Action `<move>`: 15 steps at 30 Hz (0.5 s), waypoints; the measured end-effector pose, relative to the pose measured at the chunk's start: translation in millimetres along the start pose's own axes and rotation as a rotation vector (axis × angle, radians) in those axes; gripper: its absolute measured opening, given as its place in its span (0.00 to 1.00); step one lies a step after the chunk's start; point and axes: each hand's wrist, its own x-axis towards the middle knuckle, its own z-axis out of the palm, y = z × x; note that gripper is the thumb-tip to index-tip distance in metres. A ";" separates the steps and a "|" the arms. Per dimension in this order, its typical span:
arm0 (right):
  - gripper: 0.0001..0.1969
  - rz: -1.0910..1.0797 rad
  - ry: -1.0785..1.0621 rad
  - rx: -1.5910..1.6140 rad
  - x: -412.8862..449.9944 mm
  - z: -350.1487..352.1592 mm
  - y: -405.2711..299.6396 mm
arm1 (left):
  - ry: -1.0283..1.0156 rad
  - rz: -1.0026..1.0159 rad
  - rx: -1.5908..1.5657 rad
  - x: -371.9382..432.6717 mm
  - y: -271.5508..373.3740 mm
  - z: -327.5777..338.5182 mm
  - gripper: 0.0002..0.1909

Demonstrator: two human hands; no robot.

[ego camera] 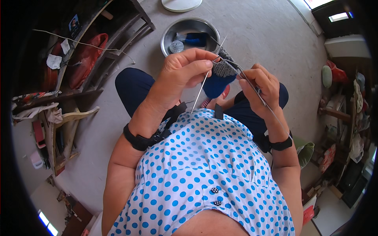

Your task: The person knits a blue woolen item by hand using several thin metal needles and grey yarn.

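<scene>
A tubular knitted piece [220,84], grey at the top and dark blue below, hangs between my hands from thin metal knitting needles. My left hand [189,66] pinches the grey edge with thumb and forefinger. One needle [199,93] slants down from beneath its fingers towards my lap. On the other side, my right hand [261,88] grips a long needle [276,118] that runs back over the wrist. More needle tips stick out beyond the grey edge. Just past the knitting, a steel basin [166,37] holds a ball of grey yarn [176,46] and a blue and grey knitted item [193,39].
A dark wooden rack [130,32] with a red plastic bag [90,60] stands at left, above a small wooden stool [71,118]. A round white base [181,4] sits beyond the basin. Cluttered shelves [353,112] line the right side. My knees flank the knitting.
</scene>
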 end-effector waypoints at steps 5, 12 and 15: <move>0.04 0.131 0.002 0.273 -3.8 -1.9 -0.3 | 0.049 0.052 0.002 2.3 -8.1 -1.8 0.15; 0.12 0.285 -0.085 0.498 -4.7 -10.7 1.5 | -0.031 0.017 0.002 1.8 -0.8 -4.9 0.12; 0.13 0.329 -0.087 0.572 -5.5 -9.3 2.7 | -0.049 0.004 0.038 0.7 3.6 -4.9 0.11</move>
